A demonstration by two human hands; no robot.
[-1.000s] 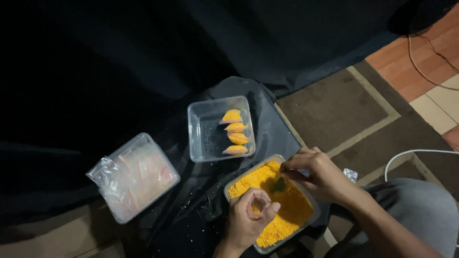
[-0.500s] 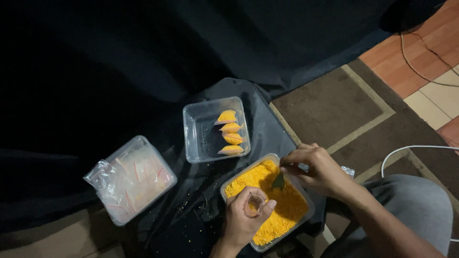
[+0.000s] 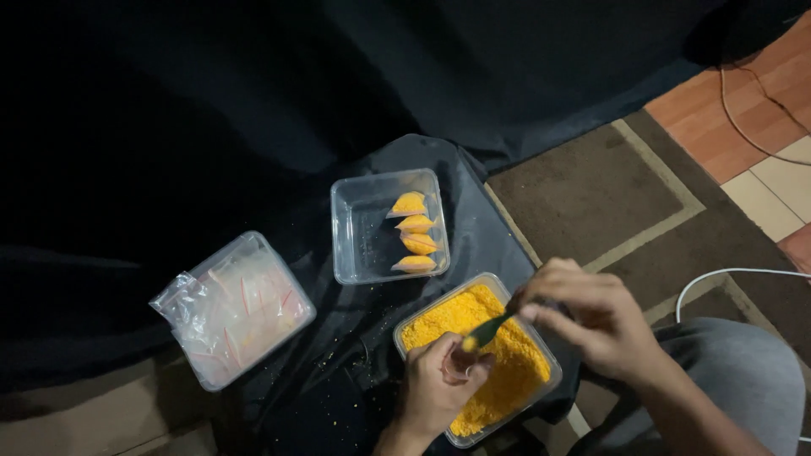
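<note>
A clear plastic tub (image 3: 414, 323) full of orange crumbs sits near me on a black cloth. Over it, my left hand (image 3: 439, 390) pinches a small clear bag, held open at its mouth. My right hand (image 3: 591, 317) grips a dark green spoon (image 3: 488, 330) whose tip, loaded with orange crumbs, touches the bag's mouth. Behind the tub stands a second clear container (image 3: 359, 228) with several small filled orange packets (image 3: 412, 233) lined along its right side.
A clear container (image 3: 232, 311) stuffed with empty little plastic bags lies to the left. Orange crumbs are scattered over the black cloth (image 3: 338, 371). A brown rug (image 3: 608, 194), tiled floor and a white cable (image 3: 726, 274) are on the right. My grey trouser leg (image 3: 743, 371) is at the bottom right.
My right hand lifted the spoon out of the crumbs and swung it left to the bag in my left hand. The left hand stayed above the tub.
</note>
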